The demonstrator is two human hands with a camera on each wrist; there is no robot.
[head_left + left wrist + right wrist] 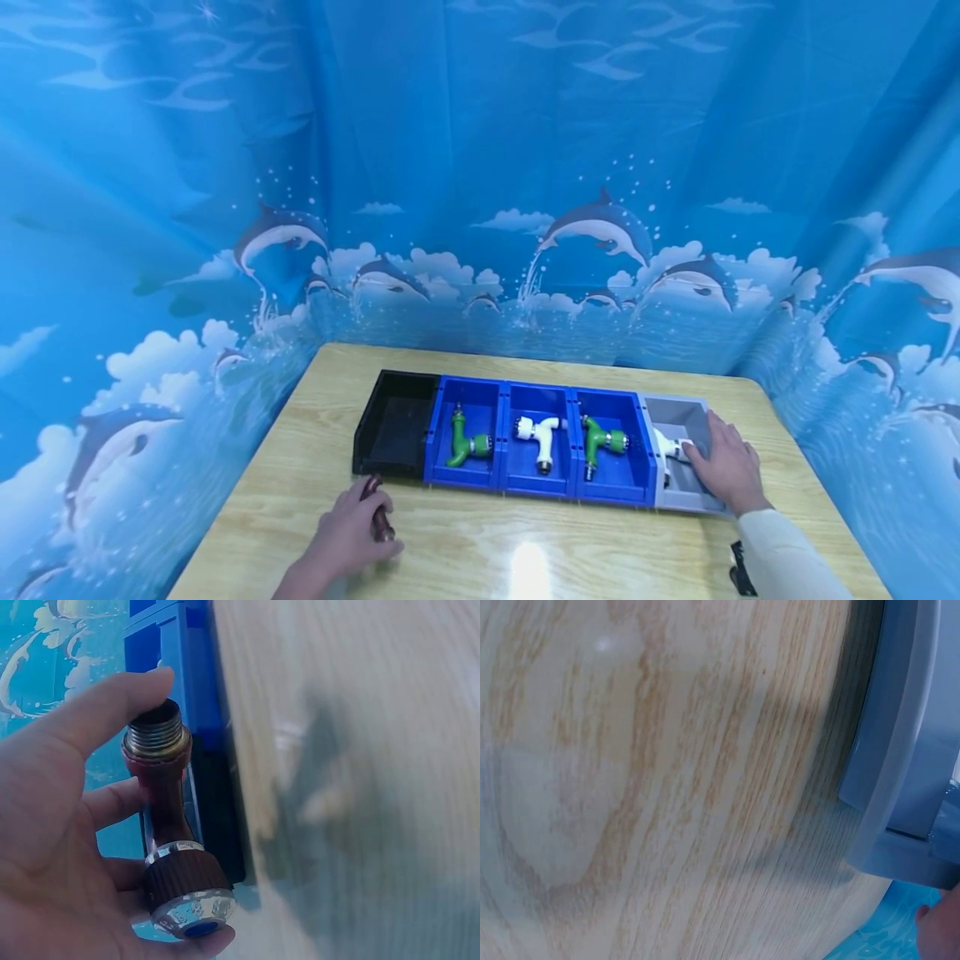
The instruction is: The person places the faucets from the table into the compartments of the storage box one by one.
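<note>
In my left hand (348, 529) I grip a dark red-brown faucet (166, 806). Its threaded inlet points up near my thumb, and its ribbed handle with a chrome, blue-centred cap sits lower by my fingers. This hand is in front of the black bin (363, 454). At the far right my right hand (731, 467) lies over the right side of the grey bin (678, 500), fingers extended along its wall. The thumb reaches inside, its tip at the handle of a white faucet (663, 446), partly covered by the hand.
Between the black and grey bins stand three blue bins in a row. They hold a green faucet (459, 437), a white faucet (543, 437) and another green faucet (595, 442). Wooden tabletop (450, 550) lies in front; a dolphin-print curtain (480, 167) surrounds the table.
</note>
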